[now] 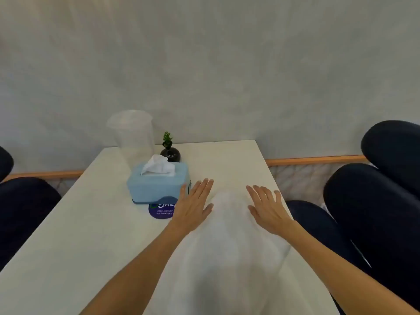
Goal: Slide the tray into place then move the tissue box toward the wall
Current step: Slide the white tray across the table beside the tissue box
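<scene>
Tissue box [158, 183] sits at ten o'clock from our left hand [193, 206], its near end over a purple sticker [161, 211] on the table [91, 223], well short of the wall [204, 64]. Left hand flat, fingers spread, thumb edge just beside the box, gripping nothing. Right hand [268, 210] at three o'clock, equally flat and empty. No tray that we can make out, only a pale blur between the hands. At twelve o'clock from the box stand a clear cup [134, 135] and a small plant [170, 150]; a straight shove, we reckon, could knock either over
</scene>
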Demonstrator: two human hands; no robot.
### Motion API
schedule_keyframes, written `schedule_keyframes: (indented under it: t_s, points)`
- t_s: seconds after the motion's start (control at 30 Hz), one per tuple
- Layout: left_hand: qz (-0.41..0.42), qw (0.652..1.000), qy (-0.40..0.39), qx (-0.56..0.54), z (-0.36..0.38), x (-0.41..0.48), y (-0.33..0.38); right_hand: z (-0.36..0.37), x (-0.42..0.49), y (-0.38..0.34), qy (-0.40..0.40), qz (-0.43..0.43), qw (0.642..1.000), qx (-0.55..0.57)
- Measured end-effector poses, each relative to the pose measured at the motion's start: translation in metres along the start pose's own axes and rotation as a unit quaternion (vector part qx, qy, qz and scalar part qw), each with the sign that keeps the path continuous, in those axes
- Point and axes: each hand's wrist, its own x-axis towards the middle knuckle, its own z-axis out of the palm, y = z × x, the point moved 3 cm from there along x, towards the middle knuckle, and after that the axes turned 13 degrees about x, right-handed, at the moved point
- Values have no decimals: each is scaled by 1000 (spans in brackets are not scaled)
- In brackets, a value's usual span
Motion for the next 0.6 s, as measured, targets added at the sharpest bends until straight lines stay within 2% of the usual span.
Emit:
schedule_keyframes:
  t_s: [0.1, 0.2, 0.3, 0.43, 0.6]
  points:
    - [-22, 998, -48, -34, 14, -12, 4, 13, -7, 7, 3, 11, 1000, 5]
    - [-53, 986, -128, -96, 26, -23, 6, 20, -16, 10, -46, 61, 997, 2]
    - [-88, 975, -151, -134, 29, -26, 3, 21, -16, 11, -58, 92, 994, 10]
    - [-120, 969, -142, -165, 40, -35, 7, 34, -19, 17, -63, 122, 990, 38]
    - [-139, 960, -178, -163, 48, -33, 7, 45, -10, 23, -62, 124, 989, 50]
